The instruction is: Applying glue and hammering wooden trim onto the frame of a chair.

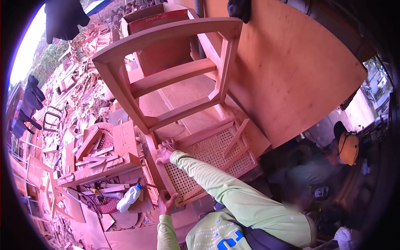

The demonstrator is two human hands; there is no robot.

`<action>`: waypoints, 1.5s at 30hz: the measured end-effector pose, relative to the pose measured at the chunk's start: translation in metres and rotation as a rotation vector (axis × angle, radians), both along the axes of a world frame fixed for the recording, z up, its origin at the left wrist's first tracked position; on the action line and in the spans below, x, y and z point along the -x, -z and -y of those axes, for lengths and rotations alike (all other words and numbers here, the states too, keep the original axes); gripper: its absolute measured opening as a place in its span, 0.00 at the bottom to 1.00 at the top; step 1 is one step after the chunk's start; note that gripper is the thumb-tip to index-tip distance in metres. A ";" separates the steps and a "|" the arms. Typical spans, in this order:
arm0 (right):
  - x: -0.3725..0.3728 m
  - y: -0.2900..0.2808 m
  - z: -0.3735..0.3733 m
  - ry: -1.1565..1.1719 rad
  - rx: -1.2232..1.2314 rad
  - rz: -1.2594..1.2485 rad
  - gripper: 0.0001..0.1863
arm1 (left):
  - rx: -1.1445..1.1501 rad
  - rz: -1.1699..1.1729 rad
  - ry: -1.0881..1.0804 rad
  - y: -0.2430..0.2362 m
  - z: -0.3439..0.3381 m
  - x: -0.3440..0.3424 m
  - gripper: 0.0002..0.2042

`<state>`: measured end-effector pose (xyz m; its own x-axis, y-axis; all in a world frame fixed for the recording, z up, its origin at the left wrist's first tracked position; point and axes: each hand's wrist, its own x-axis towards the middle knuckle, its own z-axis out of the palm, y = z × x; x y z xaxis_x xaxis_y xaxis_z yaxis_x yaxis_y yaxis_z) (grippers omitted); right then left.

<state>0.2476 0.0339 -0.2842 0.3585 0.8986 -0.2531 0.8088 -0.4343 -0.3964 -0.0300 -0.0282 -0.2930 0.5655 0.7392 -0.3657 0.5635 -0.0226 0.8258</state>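
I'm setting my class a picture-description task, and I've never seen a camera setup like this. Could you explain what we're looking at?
There is no robot here: a person works with two bare hands. The single picture comes from a wide fisheye camera worn on the head, looking down, so straight edges bend and the rim is dark.

The green-sleeved arms are the wearer's own. The right hand reaches across to the side of a wooden chair with a woven cane seat; the left hand is at the seat's near corner. How firmly either grips is unclear. Wooden strips lie across the weave.

To the left are wood pieces and a blue-capped bottle. At right is another person, in an orange cap.
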 end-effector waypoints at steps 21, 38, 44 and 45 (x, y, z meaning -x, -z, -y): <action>0.003 0.008 0.001 0.055 -0.054 0.038 0.47 | -0.064 0.075 -0.007 0.008 0.006 0.001 0.19; 0.012 0.016 0.002 0.061 -0.117 -0.022 0.50 | 0.011 0.063 -0.062 -0.001 0.011 0.007 0.17; 0.024 0.088 -0.009 0.126 -0.497 0.398 0.36 | -0.241 0.166 0.025 0.021 0.005 0.004 0.18; 0.020 0.070 -0.007 0.052 -0.492 0.313 0.36 | -0.097 0.054 0.011 0.005 0.003 0.000 0.19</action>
<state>0.2276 0.0405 -0.3541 0.3954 0.8631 0.3142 0.9025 -0.3016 -0.3074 -0.0302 -0.0312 -0.2979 0.5910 0.7630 -0.2616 0.5175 -0.1099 0.8486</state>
